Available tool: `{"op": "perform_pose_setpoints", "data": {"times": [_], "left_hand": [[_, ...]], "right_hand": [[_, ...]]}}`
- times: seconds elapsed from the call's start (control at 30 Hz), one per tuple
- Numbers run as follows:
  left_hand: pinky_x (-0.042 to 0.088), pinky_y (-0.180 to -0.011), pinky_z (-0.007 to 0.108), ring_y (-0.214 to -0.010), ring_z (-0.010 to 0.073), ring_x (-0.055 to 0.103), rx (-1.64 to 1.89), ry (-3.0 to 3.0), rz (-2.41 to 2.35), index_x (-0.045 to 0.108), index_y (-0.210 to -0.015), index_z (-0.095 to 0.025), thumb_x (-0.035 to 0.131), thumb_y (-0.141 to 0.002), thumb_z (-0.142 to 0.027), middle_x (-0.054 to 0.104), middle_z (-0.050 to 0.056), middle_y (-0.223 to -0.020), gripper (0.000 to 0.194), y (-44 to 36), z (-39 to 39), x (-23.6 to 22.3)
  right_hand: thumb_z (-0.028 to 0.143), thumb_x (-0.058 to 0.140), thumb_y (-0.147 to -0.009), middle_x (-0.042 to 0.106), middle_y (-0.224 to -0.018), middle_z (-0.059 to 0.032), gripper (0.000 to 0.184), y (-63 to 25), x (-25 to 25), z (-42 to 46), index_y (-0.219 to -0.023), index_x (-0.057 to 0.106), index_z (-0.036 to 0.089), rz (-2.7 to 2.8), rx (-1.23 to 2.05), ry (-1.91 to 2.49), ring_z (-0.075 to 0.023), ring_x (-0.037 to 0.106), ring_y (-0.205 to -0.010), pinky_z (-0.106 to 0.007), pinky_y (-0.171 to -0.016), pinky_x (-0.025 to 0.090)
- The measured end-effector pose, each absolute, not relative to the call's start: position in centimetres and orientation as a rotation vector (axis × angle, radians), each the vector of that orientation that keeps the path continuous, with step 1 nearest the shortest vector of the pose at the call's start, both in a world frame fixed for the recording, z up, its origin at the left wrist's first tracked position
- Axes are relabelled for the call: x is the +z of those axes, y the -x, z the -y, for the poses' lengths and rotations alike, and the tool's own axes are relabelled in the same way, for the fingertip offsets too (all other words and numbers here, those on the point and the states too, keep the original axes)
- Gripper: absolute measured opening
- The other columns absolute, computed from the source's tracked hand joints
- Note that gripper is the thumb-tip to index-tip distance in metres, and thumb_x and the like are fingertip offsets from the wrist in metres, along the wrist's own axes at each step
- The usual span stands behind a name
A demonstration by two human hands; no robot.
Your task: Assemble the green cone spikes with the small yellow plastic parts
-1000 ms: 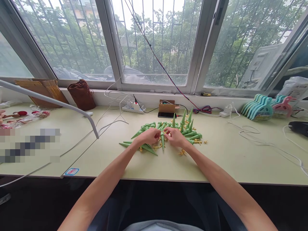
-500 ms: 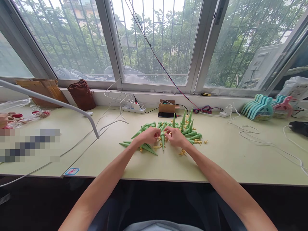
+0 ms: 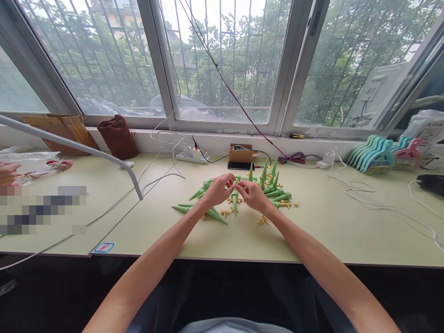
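A green plastic spike (image 3: 235,200) points toward me between my hands, its ribbed collar at the far end. My right hand (image 3: 252,194) pinches at that collar with thumb and forefinger; its fingertips partly cover it. Just left of the collar, my left hand (image 3: 220,189) is raised, with fingers arched and the thumb apart from them. Nothing shows between its fingers. Small yellow plastic valve pieces (image 3: 227,212) lie below the spike. More green spikes (image 3: 277,195) lie to the right, and several stand upright (image 3: 263,175) behind. Long green spikes (image 3: 215,215) lie beside my left wrist.
A phone (image 3: 240,165) leans by a small cardboard box (image 3: 240,152) at the back. White cables (image 3: 360,192) trail on the right near turquoise hangers (image 3: 373,155). A grey curved tube (image 3: 133,178) crosses the left side. Another person's hand (image 3: 9,173) is at far left.
My left hand has lifted slightly away from the table and its fingers have opened from a curled pose. My right hand and the spike have barely moved. The other person's hand has shifted.
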State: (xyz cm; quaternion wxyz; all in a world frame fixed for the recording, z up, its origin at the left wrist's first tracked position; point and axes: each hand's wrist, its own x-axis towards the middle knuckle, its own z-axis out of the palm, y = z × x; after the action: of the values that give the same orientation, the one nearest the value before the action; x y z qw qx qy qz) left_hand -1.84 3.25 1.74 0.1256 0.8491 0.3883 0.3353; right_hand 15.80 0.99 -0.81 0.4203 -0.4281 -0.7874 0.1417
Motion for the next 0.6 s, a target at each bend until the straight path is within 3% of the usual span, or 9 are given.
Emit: {"op": "perform_pose_setpoints", "data": {"times": [0.6], "left_hand": [[0.053,-0.071,0.025,-0.082,0.0124,0.061,1.170,-2.480,-0.841,0.057,-0.102,-0.019,0.052,-0.083,-0.011,0.060,0.004,-0.098,0.021,0.8,-2.9,0.4]], "right_hand": [[0.044,0.043,-0.095,0.058,-0.066,-0.0007,0.034,-16.0,-1.4,-1.5,-0.077,0.056,0.017,1.943,0.377,1.056,-0.0114,0.045,-0.056,-0.024,-0.055,0.033]]}}
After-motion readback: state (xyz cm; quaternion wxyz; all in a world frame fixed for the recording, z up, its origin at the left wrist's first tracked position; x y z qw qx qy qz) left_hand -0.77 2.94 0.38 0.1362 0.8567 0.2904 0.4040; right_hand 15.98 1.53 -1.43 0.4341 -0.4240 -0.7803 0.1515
